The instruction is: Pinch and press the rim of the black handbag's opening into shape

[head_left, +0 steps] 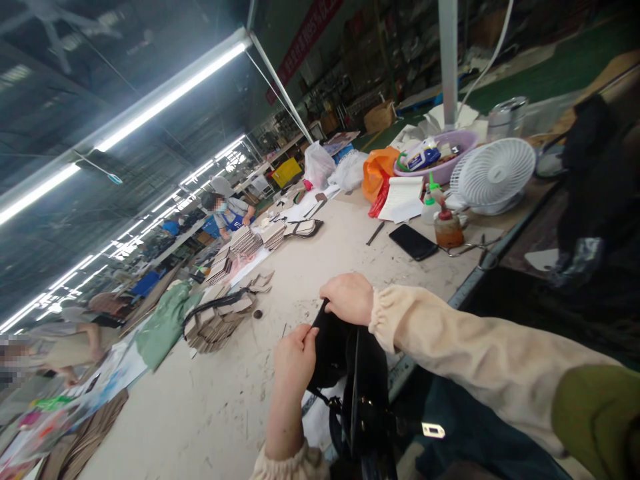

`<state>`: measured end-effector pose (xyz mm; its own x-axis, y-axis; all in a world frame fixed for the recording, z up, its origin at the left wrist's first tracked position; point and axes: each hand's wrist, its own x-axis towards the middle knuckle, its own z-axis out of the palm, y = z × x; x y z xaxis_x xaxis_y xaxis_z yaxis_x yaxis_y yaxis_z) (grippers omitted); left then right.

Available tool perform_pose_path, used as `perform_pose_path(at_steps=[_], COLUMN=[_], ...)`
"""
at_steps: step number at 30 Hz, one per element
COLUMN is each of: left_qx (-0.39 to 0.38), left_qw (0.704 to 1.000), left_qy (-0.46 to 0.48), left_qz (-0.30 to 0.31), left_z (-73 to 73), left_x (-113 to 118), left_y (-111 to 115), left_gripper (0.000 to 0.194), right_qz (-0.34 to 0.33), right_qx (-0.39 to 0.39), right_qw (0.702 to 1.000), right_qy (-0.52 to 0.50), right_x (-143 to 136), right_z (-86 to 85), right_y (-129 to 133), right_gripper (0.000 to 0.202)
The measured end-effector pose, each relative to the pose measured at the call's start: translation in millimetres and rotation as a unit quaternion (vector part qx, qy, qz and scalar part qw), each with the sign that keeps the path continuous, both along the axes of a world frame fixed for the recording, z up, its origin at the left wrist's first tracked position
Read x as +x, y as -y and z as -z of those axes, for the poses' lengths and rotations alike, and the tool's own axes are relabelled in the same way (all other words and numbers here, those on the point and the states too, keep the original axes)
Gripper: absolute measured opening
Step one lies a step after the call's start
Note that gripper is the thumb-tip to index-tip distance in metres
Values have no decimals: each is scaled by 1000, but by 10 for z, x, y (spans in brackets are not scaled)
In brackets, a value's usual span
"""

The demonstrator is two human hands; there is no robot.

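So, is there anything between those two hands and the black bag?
Nothing visible: the left hand and right hand both pinch the upper edge of the black bag directly. The phone lies on the table beyond the right hand, apart from the bag.

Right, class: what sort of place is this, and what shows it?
Probably a factory workshop, perhaps for bags: stacks of flat pieces on a long worktable, a black bag-like item with metal fittings, and strip lights overhead.
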<state>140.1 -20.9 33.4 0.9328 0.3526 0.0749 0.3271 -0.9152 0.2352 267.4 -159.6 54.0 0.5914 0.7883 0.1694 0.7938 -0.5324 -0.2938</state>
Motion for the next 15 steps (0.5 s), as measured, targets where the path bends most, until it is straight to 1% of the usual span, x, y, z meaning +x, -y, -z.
perform_pose_path(at_steps=[6, 10, 13, 15], left_qx=[-12, 2, 21, 16], left_qw=[1000, 1000, 1000, 1000], left_qy=[7, 2, -8, -27], left_qz=[9, 9, 1, 0], left_z=[4, 8, -21, -65], left_x=[-11, 2, 10, 21], left_y=[15, 37, 63, 80], left_gripper=[32, 33, 33, 33], right_qz=[4, 3, 3, 1], right_qx=[-7, -12, -10, -8], right_qw=[1000, 1000, 1000, 1000], right_qy=[-3, -5, -4, -3], right_x=[3, -4, -11, -16], right_z=[-29, -50, -54, -51], right_y=[0, -1, -5, -9], right_gripper=[20, 19, 19, 19])
